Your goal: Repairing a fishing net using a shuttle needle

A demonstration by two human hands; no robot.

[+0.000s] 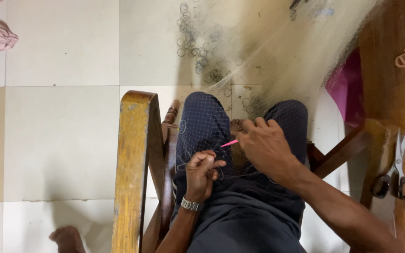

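Lying right of the hands, scissors on a wooden stand.

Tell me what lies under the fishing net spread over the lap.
Under the fine net show the knees in dark blue shorts and, further out, small rings on the tiled floor. The right hand, holding a pink netting needle, covers the lap's middle.

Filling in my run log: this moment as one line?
left hand: pinching net | right hand: holding pink needle | scissors: idle
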